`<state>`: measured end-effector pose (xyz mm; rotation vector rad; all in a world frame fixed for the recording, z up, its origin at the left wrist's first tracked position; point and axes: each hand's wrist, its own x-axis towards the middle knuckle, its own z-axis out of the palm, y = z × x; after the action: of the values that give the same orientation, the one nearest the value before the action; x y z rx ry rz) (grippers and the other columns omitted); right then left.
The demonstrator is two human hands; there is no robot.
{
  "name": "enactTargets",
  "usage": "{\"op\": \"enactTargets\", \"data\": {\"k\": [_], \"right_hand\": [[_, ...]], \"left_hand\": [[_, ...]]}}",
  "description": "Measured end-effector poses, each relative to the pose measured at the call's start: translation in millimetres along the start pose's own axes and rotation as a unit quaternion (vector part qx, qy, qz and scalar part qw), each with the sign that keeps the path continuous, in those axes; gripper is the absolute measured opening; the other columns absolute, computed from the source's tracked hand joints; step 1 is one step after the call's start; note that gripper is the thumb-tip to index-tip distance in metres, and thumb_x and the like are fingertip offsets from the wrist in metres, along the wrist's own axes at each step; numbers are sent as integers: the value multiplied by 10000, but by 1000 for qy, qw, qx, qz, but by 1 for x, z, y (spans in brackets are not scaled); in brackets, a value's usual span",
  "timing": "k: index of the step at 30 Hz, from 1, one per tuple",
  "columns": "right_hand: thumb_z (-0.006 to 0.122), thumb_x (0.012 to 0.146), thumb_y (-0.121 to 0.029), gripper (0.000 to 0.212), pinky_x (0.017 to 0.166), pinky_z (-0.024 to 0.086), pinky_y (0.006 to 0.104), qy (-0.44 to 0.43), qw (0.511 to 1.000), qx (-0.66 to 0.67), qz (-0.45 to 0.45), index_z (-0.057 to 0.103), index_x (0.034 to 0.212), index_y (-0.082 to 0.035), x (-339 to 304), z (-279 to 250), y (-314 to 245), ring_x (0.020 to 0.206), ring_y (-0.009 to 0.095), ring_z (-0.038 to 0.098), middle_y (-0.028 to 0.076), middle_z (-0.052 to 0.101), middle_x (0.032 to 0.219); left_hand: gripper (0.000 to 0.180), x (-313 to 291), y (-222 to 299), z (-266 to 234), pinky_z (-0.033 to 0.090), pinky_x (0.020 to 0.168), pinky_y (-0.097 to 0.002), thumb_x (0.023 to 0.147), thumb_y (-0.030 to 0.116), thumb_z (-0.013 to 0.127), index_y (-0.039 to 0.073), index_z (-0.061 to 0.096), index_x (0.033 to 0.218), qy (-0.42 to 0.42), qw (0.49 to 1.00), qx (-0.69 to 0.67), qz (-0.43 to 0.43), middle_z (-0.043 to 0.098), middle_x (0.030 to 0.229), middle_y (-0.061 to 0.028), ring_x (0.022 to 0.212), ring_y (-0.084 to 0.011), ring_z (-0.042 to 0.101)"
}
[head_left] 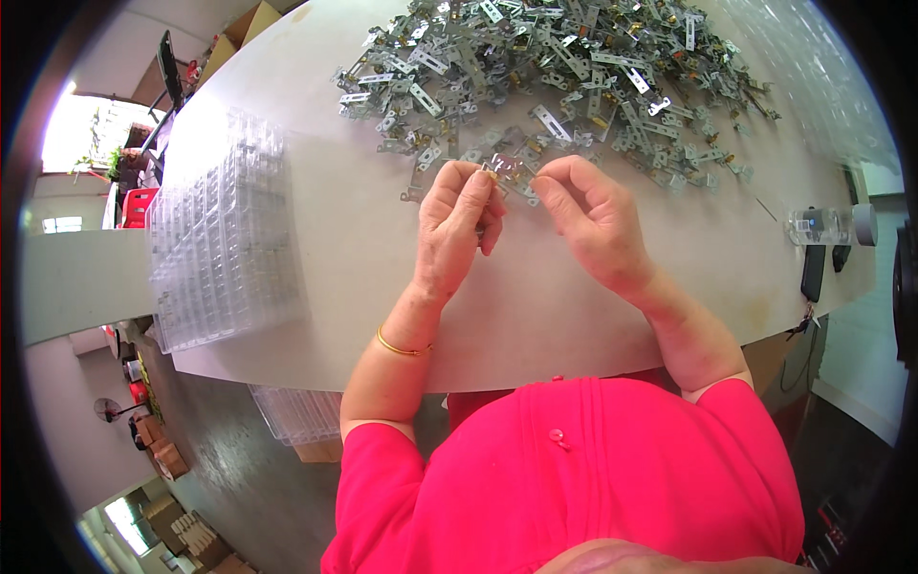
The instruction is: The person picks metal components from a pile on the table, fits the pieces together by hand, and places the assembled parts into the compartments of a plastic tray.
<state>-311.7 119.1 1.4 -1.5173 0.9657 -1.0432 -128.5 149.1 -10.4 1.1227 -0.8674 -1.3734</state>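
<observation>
A heap of small silvery metal brackets, some with brass-coloured bits, covers the far middle of the pale table. At the heap's near edge, my left hand pinches a small metal piece between thumb and forefinger, its other fingers curled beneath. My right hand is just to the right, its thumb and forefinger pressed together. Whatever those right fingertips hold is too small to make out. Loose brackets lie right behind both hands, so the held piece is hard to separate from them.
Stacked transparent plastic trays stand at the table's left, with more trays below the edge. Transparent plastic sheeting lies far right. A bottle with a grey cap and a black phone-like object are at the right edge.
</observation>
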Motion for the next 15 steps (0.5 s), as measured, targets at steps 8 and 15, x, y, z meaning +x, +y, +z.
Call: {"op": "enactTargets", "data": {"k": [8,15], "right_hand": [[641,1003,-122,104,555,390,236,-16,999,-20,42,637,959,-28,1,-1,-1,645,27,444,-46,548,717],[576,1036,-124,109,596,441,237,-36,997,4,66,616,1084,-35,2,-6,-7,679,53,513,-16,589,765]], "left_hand": [[124,-2,-11,-3,377,500,-203,1070,152,527,43,530,1010,19,977,158,139,581,786,-12,571,-51,460],[65,0,-17,-2,395,550,-211,1029,79,596,31,561,1003,3,916,292,274,581,764,11,627,-36,450]]}}
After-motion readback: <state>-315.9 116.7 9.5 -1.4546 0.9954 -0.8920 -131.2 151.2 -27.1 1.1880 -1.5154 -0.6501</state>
